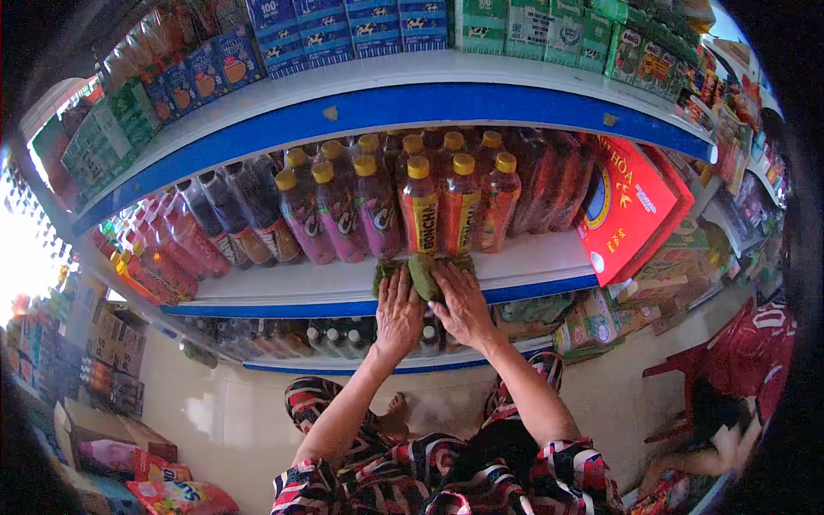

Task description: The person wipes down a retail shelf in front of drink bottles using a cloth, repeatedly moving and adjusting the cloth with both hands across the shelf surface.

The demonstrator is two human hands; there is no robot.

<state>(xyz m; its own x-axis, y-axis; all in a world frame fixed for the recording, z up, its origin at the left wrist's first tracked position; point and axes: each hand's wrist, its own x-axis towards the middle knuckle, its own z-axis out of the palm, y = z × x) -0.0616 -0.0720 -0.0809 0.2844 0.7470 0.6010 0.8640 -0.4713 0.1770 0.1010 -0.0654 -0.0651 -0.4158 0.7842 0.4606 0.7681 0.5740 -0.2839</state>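
A green cloth (424, 276) lies bunched on the front edge of the white middle shelf (545, 257). My left hand (400, 311) rests flat on its left part, fingers stretched forward. With its thumb against the raised fold, my right hand (461, 302) grips the right part of the cloth. Just behind the fingers stand yellow-capped bottles with yellow labels (421, 215). Purple-labelled bottles (378, 210) are beside them to the left. The underside of the cloth is hidden.
Red packages (631, 206) lean at the shelf's right end. Drink cartons (378, 30) line the shelf above, and more bottles (335, 336) stand below. On the right, a person in a dark red shirt (747, 352) is near a red stool (674, 378). Bright packets (180, 493) lie at lower left.
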